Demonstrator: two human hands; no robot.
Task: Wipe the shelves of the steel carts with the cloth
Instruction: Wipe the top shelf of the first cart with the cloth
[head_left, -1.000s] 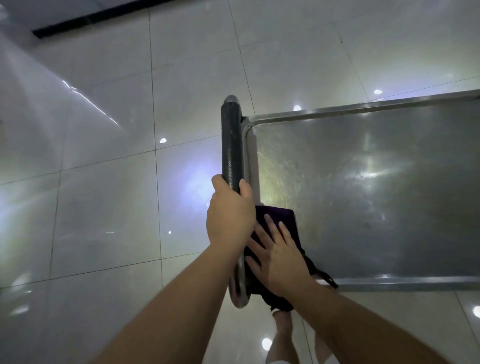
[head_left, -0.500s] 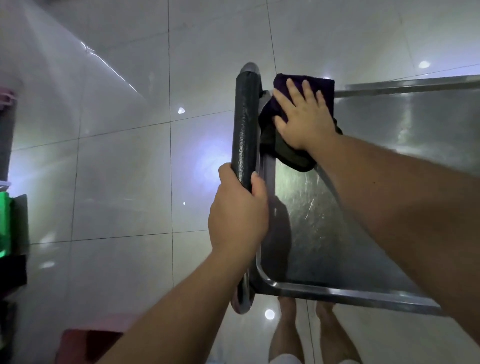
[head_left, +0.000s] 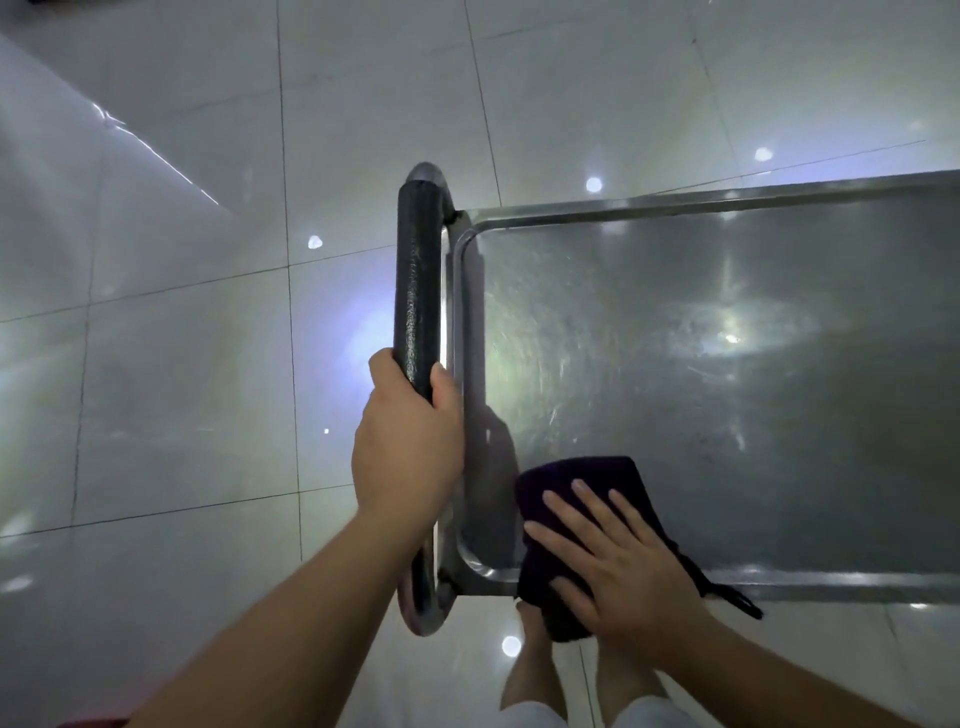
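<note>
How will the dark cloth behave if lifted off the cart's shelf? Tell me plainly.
The dark cloth likely goes limp: it drapes over the shelf's near rim and a fringe trails off. It probably weighs little, since it lies thin and folded under the flat right hand. On smooth steel it should slide easily. The left hand grips the handle.

place: looks to me like a commercial or institutional service room, exact kind unclear | floor (head_left: 171, 395): large glossy pale tiles mirroring ceiling spotlights | gear: bare scuffed stainless steel cart (head_left: 727, 218) with a padded black push handle (head_left: 415, 280)
</note>
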